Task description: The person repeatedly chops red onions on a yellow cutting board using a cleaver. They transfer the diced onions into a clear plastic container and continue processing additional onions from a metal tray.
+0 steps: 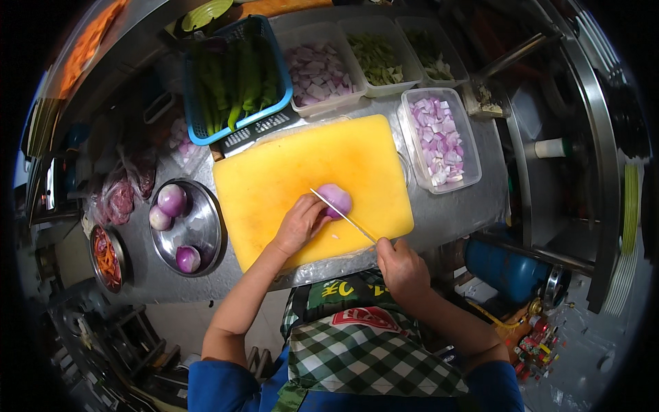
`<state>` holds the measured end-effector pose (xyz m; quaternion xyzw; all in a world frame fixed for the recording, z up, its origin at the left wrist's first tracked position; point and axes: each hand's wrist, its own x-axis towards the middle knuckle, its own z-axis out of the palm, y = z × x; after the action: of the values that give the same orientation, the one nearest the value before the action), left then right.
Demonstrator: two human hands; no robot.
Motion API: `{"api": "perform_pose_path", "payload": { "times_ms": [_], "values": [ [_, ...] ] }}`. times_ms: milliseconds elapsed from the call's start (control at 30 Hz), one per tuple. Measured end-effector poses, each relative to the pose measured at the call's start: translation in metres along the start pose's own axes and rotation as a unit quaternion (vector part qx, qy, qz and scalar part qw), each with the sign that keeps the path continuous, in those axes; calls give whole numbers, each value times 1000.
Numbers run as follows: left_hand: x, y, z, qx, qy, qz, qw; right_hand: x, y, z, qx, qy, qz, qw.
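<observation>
On the yellow cutting board (288, 165) lies a peeled purple onion (337, 198). My left hand (304, 219) presses its fingertips against the onion's left side and steadies it. A kitchen knife (342, 215), seen nearly edge-on, crosses over the onion. Its handle is inside my closed right hand (402, 268), just past the board's front edge. Whether the blade has entered the onion cannot be told from above. A small pale onion scrap (335, 237) rests on the board below the onion.
Left of the board, a round steel tray (167, 252) carries several onions. Behind stand a blue basket (285, 77) of long green peppers and plastic tubs of chopped vegetables. A tub of diced onion (437, 144) is at the right. Bagged meat (119, 198) lies far left.
</observation>
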<state>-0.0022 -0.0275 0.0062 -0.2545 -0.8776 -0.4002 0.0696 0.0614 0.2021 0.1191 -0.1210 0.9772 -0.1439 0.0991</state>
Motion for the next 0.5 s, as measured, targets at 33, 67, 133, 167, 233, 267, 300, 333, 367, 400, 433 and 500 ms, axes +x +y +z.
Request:
{"api": "perform_pose_path", "payload": {
  "times_ms": [33,67,133,167,233,267,300,333,367,400,433,500],
  "values": [
    [0,-1,-1,-1,-2,0,1000,0,0,0,-9,1,-1,1000],
    [0,-1,-1,1,-7,1,1000,0,1,0,-12,11,-7,1000],
    [0,-2,-1,4,-18,-2,1000,-1,3,0,-29,13,-17,999],
    [0,-1,-1,4,-13,2,1000,-1,4,0,-26,8,-14,1000],
    [0,-1,-1,5,-11,-1,1000,0,4,1,-35,-7,-13,999],
    [1,-1,-1,5,-6,-1,1000,1,3,2,-32,-8,-13,999],
    [1,-1,0,4,-1,-1,1000,2,2,3,-38,-12,-11,999],
    [1,-1,-1,5,5,-4,1000,4,0,4,-57,-39,3,998],
    [1,-1,-1,2,6,-4,1000,5,-1,4,-48,-25,-10,999],
    [1,0,-1,1,7,-7,1000,6,-2,3,-50,-34,-10,998],
    [1,0,-1,-1,11,-6,1000,7,-3,3,-58,-54,-10,997],
    [1,1,-1,-10,13,-7,1000,9,-2,1,-40,-72,-1,997]
  ]
}}
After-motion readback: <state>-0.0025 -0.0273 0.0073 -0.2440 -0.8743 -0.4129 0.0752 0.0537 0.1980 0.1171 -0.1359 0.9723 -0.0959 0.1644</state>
